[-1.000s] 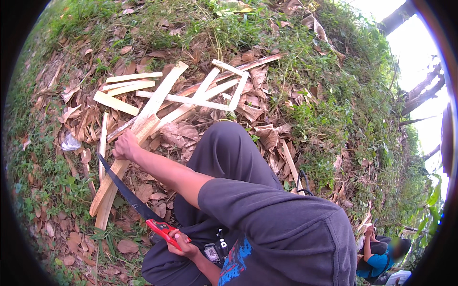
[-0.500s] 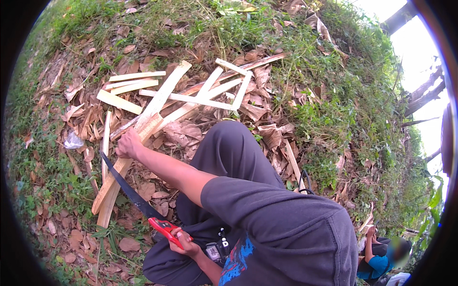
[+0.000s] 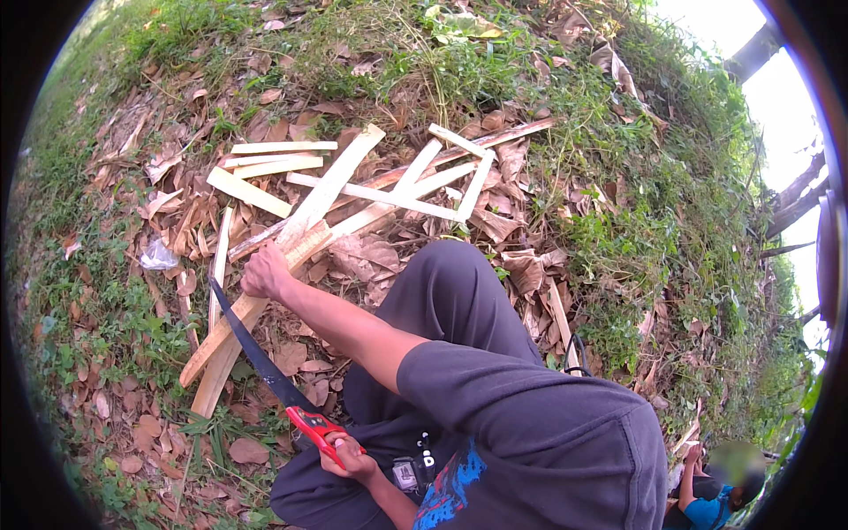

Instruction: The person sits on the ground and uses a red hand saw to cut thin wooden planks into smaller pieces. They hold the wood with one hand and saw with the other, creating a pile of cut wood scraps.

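Observation:
Fingers wrapped round the red handle, my left hand (image 3: 350, 457) holds a hand saw (image 3: 256, 353) with a long, dark, slightly curved blade. The blade slants up and left, lying across or just above two wooden slats; I cannot tell whether its teeth touch them. My right hand (image 3: 267, 272), on an outstretched arm, is closed on the upper wooden slat (image 3: 217, 342) and covers part of it. A second slat (image 3: 212, 389) shows under it at the near end. Beyond the fist a long pale slat (image 3: 337, 177) continues away from me.
Several cut pale strips (image 3: 276, 147) lie at the far left. Further strips lie crossed like a frame (image 3: 475, 185). A bit of clear plastic (image 3: 159, 255) sits among dry leaves and grass. My raised knee (image 3: 450, 274) is close by. Another person (image 3: 707, 508) sits at lower right.
The whole view has shifted, so everything appears a little further right and lower. Both hands keep their grips, and saw and slats look much the same relative to each other.

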`<state>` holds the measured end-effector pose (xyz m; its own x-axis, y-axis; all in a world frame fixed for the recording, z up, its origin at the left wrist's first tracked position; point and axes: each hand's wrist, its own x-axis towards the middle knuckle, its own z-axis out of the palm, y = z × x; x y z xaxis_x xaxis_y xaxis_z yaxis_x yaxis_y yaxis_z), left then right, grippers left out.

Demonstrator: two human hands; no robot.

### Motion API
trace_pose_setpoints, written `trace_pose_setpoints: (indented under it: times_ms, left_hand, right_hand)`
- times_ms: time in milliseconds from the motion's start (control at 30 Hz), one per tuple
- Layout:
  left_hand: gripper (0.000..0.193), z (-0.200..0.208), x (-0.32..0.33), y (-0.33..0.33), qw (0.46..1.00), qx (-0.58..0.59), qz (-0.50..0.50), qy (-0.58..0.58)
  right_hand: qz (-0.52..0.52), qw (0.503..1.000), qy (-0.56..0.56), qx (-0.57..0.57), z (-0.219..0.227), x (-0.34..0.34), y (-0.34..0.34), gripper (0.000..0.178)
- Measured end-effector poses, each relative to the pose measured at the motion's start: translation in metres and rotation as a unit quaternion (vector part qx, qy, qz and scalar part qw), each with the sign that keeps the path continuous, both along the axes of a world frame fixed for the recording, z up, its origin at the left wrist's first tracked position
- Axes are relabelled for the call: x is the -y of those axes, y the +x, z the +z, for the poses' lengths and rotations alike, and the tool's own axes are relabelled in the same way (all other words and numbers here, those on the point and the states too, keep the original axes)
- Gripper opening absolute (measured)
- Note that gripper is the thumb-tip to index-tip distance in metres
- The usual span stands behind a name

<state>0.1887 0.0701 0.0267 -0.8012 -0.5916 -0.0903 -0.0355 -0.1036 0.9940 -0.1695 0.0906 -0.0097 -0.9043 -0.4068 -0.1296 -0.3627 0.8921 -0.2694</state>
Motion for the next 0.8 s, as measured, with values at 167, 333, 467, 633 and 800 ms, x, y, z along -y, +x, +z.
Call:
trace_pose_setpoints:
  times_ms: [167,333,467,633,800]
  left_hand:
    - [0.021,-0.006,0.006,0.002,1.000,-0.001,-0.007,0.006]
    - [0.012,-0.002,0.004,0.006,0.999,-0.016,-0.019,0.025]
    - [0.011,0.012,0.002,0.008,0.999,-0.009,-0.022,0.026]
    - [0.012,0.022,-0.002,0.006,0.997,-0.033,-0.013,0.073]
    - [0.011,0.037,0.005,0.011,0.994,-0.030,0.005,0.104]
  right_hand:
    - [-0.032,0.999,-0.022,0.003,-0.005,-0.001,-0.004,0.038]
    - [-0.028,0.998,-0.046,-0.015,-0.012,-0.002,-0.003,0.041]
    - [-0.025,0.995,-0.087,-0.036,-0.021,-0.016,-0.006,0.059]
    - [0.135,0.982,-0.132,0.010,-0.016,-0.034,-0.015,0.078]
    - [0.265,0.955,0.055,-0.120,-0.023,-0.046,-0.007,0.092]
